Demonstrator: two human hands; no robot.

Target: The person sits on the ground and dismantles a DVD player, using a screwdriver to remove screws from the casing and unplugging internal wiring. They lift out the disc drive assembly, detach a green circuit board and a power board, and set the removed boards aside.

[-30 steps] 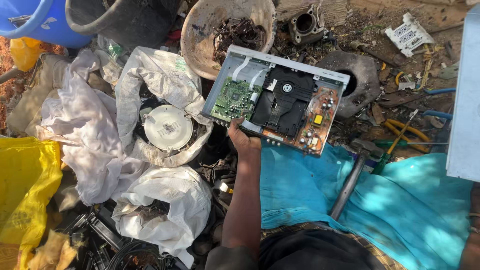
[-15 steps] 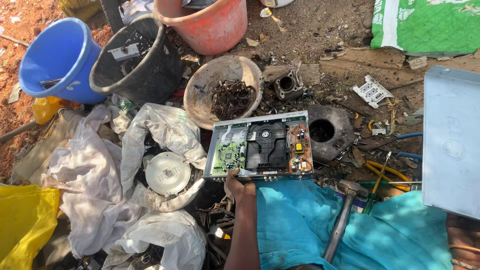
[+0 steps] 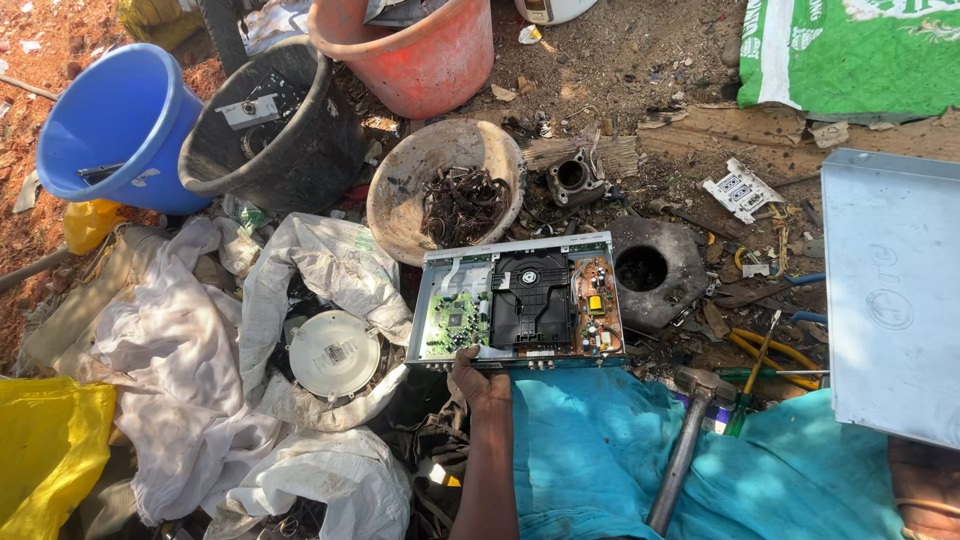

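My left hand (image 3: 482,382) grips the near edge of an opened disc player chassis (image 3: 520,300), held flat above the ground. Inside it are a green circuit board (image 3: 452,322), a black disc drive (image 3: 533,298) and a brown power board (image 3: 596,306). A flat grey metal cover (image 3: 888,290) fills the right side. Below its lower edge a bit of my right hand (image 3: 925,490) shows at the frame corner; its grip is hidden. Teal cloth (image 3: 600,450) covers my lap.
A hammer (image 3: 688,440) lies on the teal cloth, with screwdrivers (image 3: 755,370) beside it. Behind the chassis are a pan of scrap wire (image 3: 450,195), black (image 3: 270,140), blue (image 3: 115,130) and orange (image 3: 420,50) buckets. White sacks (image 3: 180,370) and a round white part (image 3: 333,353) lie left.
The view has lifted and pulled back, bringing the buckets and more of the grey cover into sight. My left hand still holds the chassis in much the same place.
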